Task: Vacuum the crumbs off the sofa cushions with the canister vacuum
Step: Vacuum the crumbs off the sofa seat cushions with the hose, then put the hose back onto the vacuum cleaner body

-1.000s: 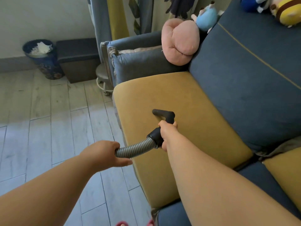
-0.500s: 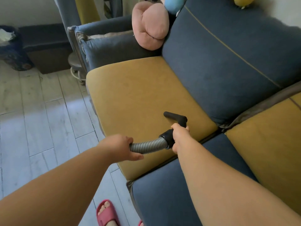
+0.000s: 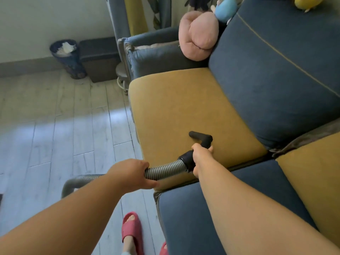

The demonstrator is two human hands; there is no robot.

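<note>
left hand point(image 3: 130, 172): fingers wrapped round ribbed hose point(image 3: 165, 170), grip unchanged | right hand point(image 3: 201, 157): fingers stayed closed on black nozzle point(image 3: 201, 138) | nozzle tip remained on or just above mustard seat cushion point(image 3: 184, 107), near its right seam

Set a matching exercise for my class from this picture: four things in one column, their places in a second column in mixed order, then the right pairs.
Things
1. ribbed grey vacuum hose
2. black T-shaped vacuum nozzle
3. round pink plush cushion
4. dark patterned waste bin

Places
A. on the pale wooden floor, by the wall
B. over the mustard-yellow seat cushion
C. in the left hand's grip
D. in the sofa's far corner, against the blue backrest

Pairs: 1-C, 2-B, 3-D, 4-A
</note>
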